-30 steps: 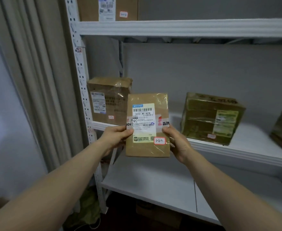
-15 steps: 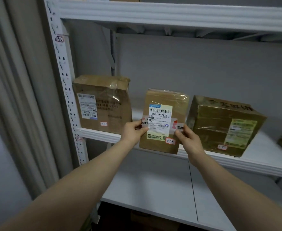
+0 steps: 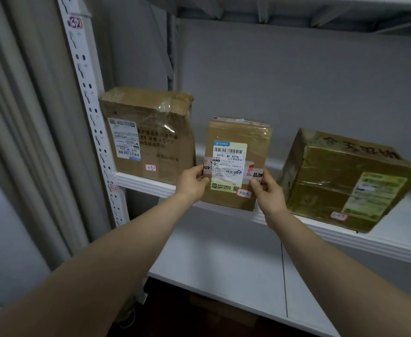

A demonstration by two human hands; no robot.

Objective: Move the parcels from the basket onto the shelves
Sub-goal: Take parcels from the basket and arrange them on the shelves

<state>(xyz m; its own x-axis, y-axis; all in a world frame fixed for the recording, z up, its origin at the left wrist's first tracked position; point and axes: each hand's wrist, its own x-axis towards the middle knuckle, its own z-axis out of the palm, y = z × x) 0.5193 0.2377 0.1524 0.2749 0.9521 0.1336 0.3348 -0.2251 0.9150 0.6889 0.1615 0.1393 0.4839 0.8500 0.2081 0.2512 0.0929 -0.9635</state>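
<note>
Small parcel (image 3: 236, 132) stands upright at the front edge of the middle shelf (image 3: 146, 184), label toward the person, in the gap between a larger parcel (image 3: 156, 132) on the left and a taped box (image 3: 340, 181) on the right, touching neither. Its lower edge hangs level with the shelf lip; whether its base already bears on the board cannot be told from this view. The left hand (image 3: 191, 182) grips the small parcel's left edge with the thumb across the front face, and the right hand (image 3: 267, 193) grips the right edge the same way, fingers hidden behind.

The step in hand looks like the set-down. To do it well, the person should carry the base fully over the lip and push straight back, so that the whole underside rests on the board and not half on the edge. The small parcel is tall for its depth, so it would likely tip forward if let go too near the front; both thumbs should lift only once it stands by itself. Keeping it square in the gap avoids nudging the neighbours, and keeping the handwritten sticker (image 3: 244, 193) facing outward matches the stickers on the other two. A lower shelf (image 3: 224, 259) lies below.
</note>
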